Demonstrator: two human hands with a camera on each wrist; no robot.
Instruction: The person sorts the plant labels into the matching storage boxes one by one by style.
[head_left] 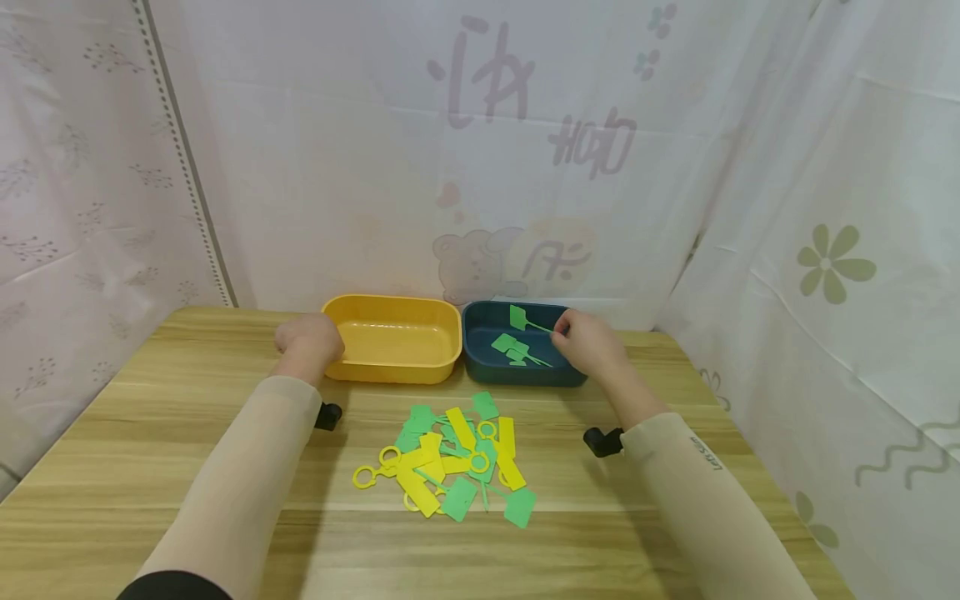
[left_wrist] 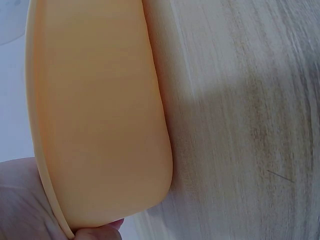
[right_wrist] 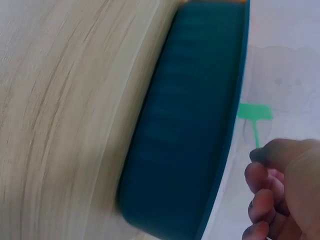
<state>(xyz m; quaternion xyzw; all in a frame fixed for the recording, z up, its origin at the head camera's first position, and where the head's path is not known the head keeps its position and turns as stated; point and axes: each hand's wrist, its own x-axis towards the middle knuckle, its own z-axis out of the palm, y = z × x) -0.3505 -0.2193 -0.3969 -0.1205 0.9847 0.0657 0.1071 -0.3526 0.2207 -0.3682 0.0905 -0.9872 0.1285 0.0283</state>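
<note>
In the head view my left hand (head_left: 309,340) is at the left end of a yellow bin (head_left: 393,375), gripping its rim. The left wrist view shows a fingertip (left_wrist: 102,233) against the outer wall of that bin. My right hand (head_left: 592,343) is over the right end of a dark blue bin (head_left: 525,377). Between thumb and finger it pinches the thin stem of a green tag (head_left: 518,317), whose square head hangs above the bin. Several green tags (head_left: 512,343) lie inside the blue bin.
A loose pile of flat yellow tags with rings (head_left: 417,492) and green stemmed tags (head_left: 459,498) lies on the wooden table (head_left: 360,558), in front of both bins. Patterned curtains (head_left: 337,167) hang behind and at the sides. The two bins stand side by side.
</note>
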